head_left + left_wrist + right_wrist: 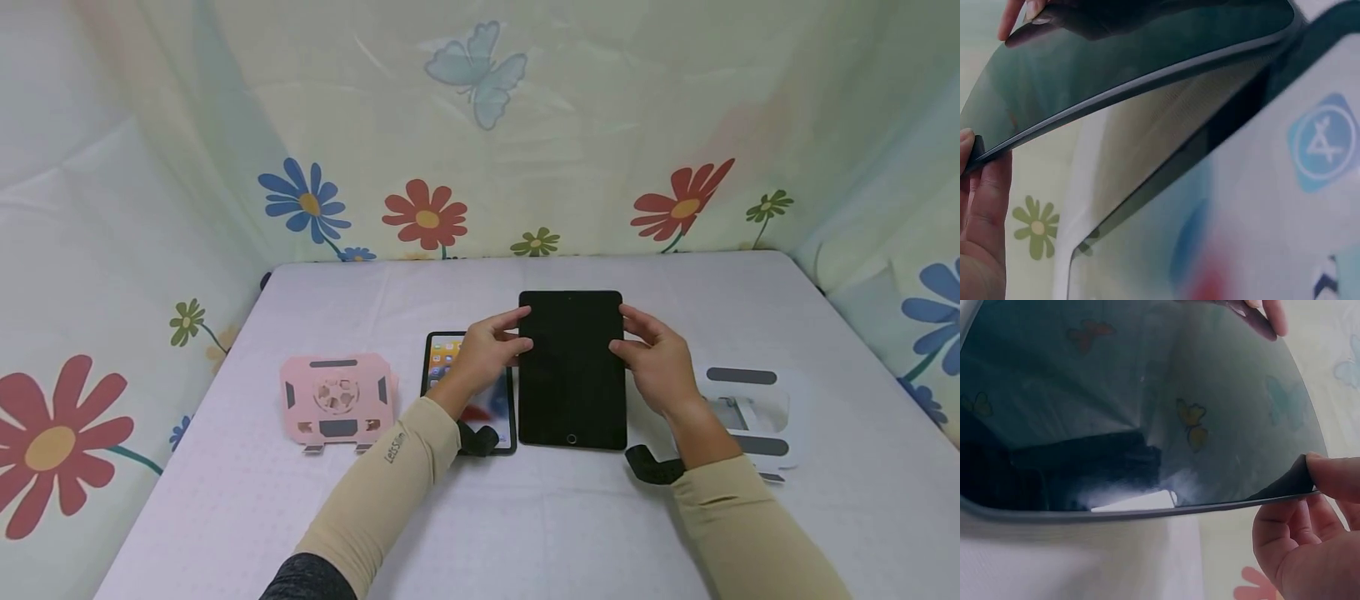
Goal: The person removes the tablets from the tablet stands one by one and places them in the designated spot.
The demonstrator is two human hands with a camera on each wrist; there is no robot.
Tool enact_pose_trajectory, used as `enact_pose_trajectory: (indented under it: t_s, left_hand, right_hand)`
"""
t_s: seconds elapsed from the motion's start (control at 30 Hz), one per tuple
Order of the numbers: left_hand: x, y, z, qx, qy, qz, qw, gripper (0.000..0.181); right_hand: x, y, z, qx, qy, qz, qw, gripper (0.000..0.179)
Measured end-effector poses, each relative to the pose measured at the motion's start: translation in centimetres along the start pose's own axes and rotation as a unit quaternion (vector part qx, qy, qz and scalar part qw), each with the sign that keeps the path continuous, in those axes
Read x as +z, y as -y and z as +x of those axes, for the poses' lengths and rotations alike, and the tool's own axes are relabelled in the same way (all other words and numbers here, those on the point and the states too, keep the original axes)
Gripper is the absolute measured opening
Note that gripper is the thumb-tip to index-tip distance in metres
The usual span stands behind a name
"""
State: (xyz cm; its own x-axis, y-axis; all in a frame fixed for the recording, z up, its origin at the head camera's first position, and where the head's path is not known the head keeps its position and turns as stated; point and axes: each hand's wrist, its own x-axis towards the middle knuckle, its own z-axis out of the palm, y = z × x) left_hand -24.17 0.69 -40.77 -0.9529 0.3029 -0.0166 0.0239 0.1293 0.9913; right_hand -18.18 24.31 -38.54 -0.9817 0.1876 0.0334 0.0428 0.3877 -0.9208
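Observation:
A black tablet with a dark screen and a round home button at its lower edge is held between both hands. My left hand pinches its left side near the top, thumb on the front. On the opposite side my right hand pinches the right edge, with the thumb over the screen and fingers behind, as the right wrist view shows. The left wrist view has the tablet tilted above a second tablet, whose lit screen shows app icons. That second one lies on the table, partly hidden by my left hand and forearm.
At the left lies a pink tablet stand with grey pads. A white stand with grey pads lies at the right, partly behind my right wrist. The table has a pale cloth; flowered curtains enclose its back and sides.

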Motion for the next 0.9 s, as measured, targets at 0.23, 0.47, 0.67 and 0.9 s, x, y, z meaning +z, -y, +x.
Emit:
enact_pose_trajectory:
  t_s: [0.23,0.47,0.67,0.9]
  left_hand:
    - [0.0,0.3,0.1,-0.004,-0.002,0.011,0.9999,0.052]
    - [-0.1,0.4,0.2,-0.006,-0.002,0.019,0.9998,0.052]
    - [-0.1,0.6,0.2,-0.011,0.005,0.029,0.9995,0.051]
    - [-0.1,0.7,0.1,-0.022,0.006,0.031,0.9993,0.051]
  right_hand:
    - [0.4,-0.5,0.4,0.007,0.0,-0.002,1.0,0.058]
    - [0.8,-0.6,0.5,0.014,-0.005,-0.001,0.9999,0.059]
    - [1.0,-0.7,0.6,0.023,-0.004,0.004,0.9997,0.061]
    - [1.1,-1.1,0.5,0.029,0.003,0.005,0.9996,0.063]
